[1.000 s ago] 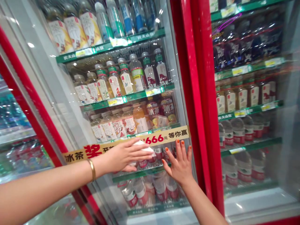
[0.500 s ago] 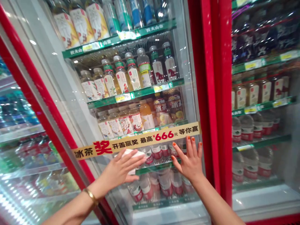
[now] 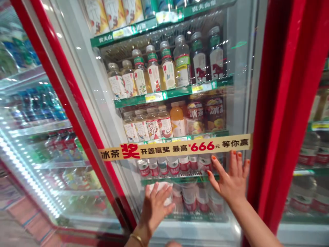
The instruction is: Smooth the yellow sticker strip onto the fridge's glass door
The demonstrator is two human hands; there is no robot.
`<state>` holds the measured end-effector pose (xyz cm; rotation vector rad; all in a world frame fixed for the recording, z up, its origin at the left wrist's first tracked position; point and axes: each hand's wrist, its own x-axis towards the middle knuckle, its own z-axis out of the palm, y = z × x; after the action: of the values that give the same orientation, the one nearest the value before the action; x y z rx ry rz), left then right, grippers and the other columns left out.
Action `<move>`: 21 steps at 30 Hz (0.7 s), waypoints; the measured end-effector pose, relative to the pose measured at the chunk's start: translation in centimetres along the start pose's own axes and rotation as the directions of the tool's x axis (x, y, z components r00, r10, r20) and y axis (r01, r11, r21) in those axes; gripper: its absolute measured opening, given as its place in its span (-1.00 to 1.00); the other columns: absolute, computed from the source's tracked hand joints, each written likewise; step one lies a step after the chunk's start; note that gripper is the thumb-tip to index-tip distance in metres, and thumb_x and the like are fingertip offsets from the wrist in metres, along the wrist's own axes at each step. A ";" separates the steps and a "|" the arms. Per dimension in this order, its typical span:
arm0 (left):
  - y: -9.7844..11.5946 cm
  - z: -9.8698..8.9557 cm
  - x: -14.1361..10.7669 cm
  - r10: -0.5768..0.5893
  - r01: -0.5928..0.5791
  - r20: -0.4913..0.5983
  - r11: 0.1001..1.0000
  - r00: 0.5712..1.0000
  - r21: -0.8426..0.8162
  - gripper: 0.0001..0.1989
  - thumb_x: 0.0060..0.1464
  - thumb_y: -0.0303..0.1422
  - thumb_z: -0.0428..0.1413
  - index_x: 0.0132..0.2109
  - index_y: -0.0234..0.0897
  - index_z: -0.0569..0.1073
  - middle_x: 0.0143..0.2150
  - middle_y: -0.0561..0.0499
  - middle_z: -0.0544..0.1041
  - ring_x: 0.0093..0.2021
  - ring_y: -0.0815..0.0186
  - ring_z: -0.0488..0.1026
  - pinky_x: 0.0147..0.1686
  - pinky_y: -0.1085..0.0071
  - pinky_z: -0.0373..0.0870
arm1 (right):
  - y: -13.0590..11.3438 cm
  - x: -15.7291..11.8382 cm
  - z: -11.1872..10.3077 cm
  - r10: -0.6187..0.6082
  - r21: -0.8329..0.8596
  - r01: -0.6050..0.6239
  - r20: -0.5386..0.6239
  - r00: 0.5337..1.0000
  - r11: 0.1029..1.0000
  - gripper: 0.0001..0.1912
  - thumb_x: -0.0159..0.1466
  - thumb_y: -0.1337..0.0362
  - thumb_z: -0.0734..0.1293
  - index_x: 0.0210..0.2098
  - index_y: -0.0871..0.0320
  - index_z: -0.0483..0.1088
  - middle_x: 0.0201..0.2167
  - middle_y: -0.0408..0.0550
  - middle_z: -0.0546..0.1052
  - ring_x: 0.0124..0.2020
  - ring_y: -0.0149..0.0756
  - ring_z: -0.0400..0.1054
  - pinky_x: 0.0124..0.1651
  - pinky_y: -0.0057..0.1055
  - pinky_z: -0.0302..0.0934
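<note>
Low on the glass cooler door (image 3: 239, 113), my left hand (image 3: 157, 202) presses a crumpled white tissue (image 3: 169, 200) against the pane. Its fingers are stretched over the tissue, and a gold bangle (image 3: 137, 238) circles the wrist. My right hand (image 3: 232, 180), with orange nails, lies spread on the glass near the door's right side. Its fingertips reach the lower edge of a yellow printed strip (image 3: 168, 149) that runs across the door. Behind the glass, bottled drinks (image 3: 154, 73) stand in rows.
Green-edged shelves (image 3: 180, 92) hold the bottles inside. Red frames (image 3: 285, 103) border the door, with another stocked cooler to the right. On the left is a lit cooler (image 3: 38, 130) with more bottles. Floor tiles (image 3: 33, 219) show at lower left.
My left hand has moved down the glass with the tissue, from the strip to a lower shelf's level. The right hand stays just below the strip. The view has shifted.
</note>
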<state>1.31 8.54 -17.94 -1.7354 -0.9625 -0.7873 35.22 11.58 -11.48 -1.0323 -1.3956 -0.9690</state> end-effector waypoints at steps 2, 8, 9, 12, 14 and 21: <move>-1.3 -0.4 -1.7 -0.117 0.116 0.014 0.993 0.993 0.021 -0.21 0.29 0.09 0.13 0.57 0.09 0.22 0.53 -0.05 0.35 0.69 -0.03 -0.24 0.65 -0.30 -0.18 | 0.1 0.0 0.0 -0.008 -0.003 0.008 0.013 1.000 1.000 -0.13 0.44 -0.02 0.37 0.63 -0.23 -0.04 0.70 0.09 -0.20 0.65 0.33 -0.13 0.56 0.47 -0.11; -6.9 -3.0 7.4 -0.724 0.711 0.019 0.681 0.689 0.174 -0.14 0.45 -0.10 -0.11 0.66 -0.30 -0.30 0.69 -0.22 -0.42 0.65 -0.21 -0.49 0.63 -0.37 -0.19 | 0.1 -0.4 0.0 0.020 0.004 -0.021 0.021 1.000 1.000 -0.12 0.42 0.00 0.38 0.62 -0.28 -0.02 0.70 0.01 -0.20 0.63 0.44 -0.09 0.54 0.54 -0.11; -5.4 -2.5 8.2 -0.702 0.684 0.062 0.707 0.709 0.178 -0.14 0.45 -0.08 -0.11 0.65 -0.35 -0.27 0.69 -0.26 -0.42 0.66 -0.19 -0.51 0.63 -0.38 -0.25 | 0.1 -0.4 -0.1 0.028 0.011 -0.028 0.019 0.999 1.000 -0.14 0.43 0.01 0.38 0.62 -0.29 -0.01 0.70 0.00 -0.19 0.63 0.44 -0.09 0.55 0.52 -0.12; 2.2 -0.5 6.1 -0.414 0.400 0.194 0.910 0.890 0.107 -0.10 0.34 0.15 0.05 0.62 -0.22 0.09 0.68 -0.20 -0.08 0.69 -0.13 -0.45 0.63 -0.35 -0.35 | -0.1 -0.4 -0.2 0.033 0.020 -0.033 0.024 0.999 0.999 -0.14 0.43 0.04 0.40 0.62 -0.29 0.00 0.70 -0.02 -0.20 0.63 0.45 -0.11 0.55 0.53 -0.12; 6.7 0.3 2.1 -0.151 0.148 0.148 0.988 0.977 0.036 -0.18 0.26 0.25 0.10 0.51 -0.01 0.35 0.62 -0.09 0.19 0.70 -0.06 -0.37 0.64 -0.32 -0.36 | -0.1 -0.4 -0.3 0.033 0.018 -0.033 0.031 0.999 0.999 -0.13 0.43 0.04 0.40 0.62 -0.28 -0.02 0.70 -0.01 -0.21 0.64 0.46 -0.12 0.53 0.57 -0.11; -0.8 -2.2 1.3 -0.691 0.695 -0.074 0.717 0.719 0.049 -0.11 0.45 -0.17 -0.01 0.65 -0.35 -0.31 0.66 -0.45 -0.10 0.68 -0.22 -0.28 0.58 -0.39 -0.08 | 0.1 -0.6 -0.1 0.010 0.015 -0.011 0.026 1.000 1.000 -0.13 0.44 0.03 0.37 0.63 -0.25 -0.04 0.70 0.04 -0.21 0.64 0.46 -0.16 0.50 0.60 -0.11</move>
<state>1.05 7.02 -15.74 -1.2520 -1.6279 -1.2442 35.40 11.46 -12.09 -1.0435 -1.4155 -0.9390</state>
